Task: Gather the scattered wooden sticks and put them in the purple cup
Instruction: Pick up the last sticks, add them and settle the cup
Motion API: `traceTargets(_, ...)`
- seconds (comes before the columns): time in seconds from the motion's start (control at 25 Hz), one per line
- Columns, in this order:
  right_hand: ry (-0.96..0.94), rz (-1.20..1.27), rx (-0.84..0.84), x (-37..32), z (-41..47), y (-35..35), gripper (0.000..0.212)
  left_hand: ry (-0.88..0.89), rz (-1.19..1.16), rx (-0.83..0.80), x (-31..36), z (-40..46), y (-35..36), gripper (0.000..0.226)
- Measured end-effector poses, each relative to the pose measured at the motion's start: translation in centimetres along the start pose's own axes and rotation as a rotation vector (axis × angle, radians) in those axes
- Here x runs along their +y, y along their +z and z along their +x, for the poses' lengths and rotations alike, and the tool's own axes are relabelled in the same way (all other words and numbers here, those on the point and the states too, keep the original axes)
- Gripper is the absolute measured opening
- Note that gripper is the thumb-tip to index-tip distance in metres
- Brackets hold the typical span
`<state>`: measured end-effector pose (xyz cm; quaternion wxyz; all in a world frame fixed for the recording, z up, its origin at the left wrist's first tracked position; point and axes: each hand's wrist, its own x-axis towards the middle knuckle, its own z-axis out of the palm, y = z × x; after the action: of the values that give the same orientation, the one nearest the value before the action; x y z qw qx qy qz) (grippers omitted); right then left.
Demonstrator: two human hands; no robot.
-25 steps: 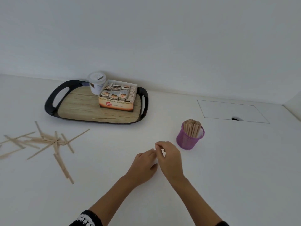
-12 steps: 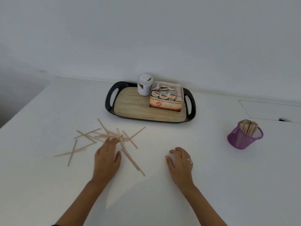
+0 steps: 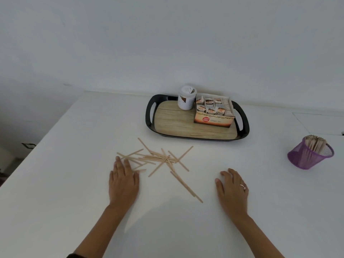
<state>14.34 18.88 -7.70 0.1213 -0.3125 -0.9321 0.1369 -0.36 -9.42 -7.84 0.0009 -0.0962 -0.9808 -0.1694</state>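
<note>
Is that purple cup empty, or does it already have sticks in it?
Not empty. The purple cup already holds a bundle of wooden sticks, whose ends poke above its rim. How full it is cannot be told.

Your left hand (image 3: 123,180) flat, palm down, fingers straight and together, your right hand (image 3: 232,189) palm down, fingers loosely spread, both forearms extended forward

The tea box (image 3: 213,120) front reads "FRESH HARVEST" and "Ginger Tea".
</note>
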Motion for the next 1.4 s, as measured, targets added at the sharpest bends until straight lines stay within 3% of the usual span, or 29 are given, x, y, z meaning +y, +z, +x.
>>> traceTargets(0.24,0.015,-0.003,0.008,-0.8,-0.6,0.4,0.031,0.281,-0.300,0.019,1.3,2.0,-0.8,0.053)
traceTargets(0.36,0.018,-0.001,0.019,-1.1,-0.5,0.5,0.029,0.425,-0.235,0.110,-0.4,3.8,-1.2,0.046)
traceTargets(0.48,0.006,0.006,0.008,-1.1,-0.1,0.8,0.033,0.176,-0.110,0.121,-2.6,5.6,-1.5,0.078)
traceTargets(0.56,-0.037,-0.002,-0.029,-1.6,0.3,1.1,0.044,0.046,-0.089,0.037,-3.5,6.4,-1.1,0.094)
traceTargets(0.68,-0.150,-0.090,-0.093,-3.3,1.7,1.9,0.074,0.144,-0.051,-0.048,-2.9,7.1,0.1,0.096)
traceTargets(0.76,-0.186,-0.108,-0.121,-4.4,2.8,2.7,0.081,0.197,-0.052,-0.078,-1.6,7.5,0.7,0.094)
traceTargets(1.04,-0.425,-0.145,-0.280,-6.8,6.7,3.7,0.054,0.430,0.053,-0.134,2.6,9.9,2.2,0.080)
traceTargets(1.16,-0.480,-0.123,-0.311,-7.4,8.2,3.7,0.052,0.434,0.020,-0.150,4.7,9.3,3.1,0.063)
traceTargets(1.4,-0.522,0.013,-0.129,-7.9,8.4,2.9,0.032,0.366,-0.141,0.015,8.5,6.4,3.6,0.039)
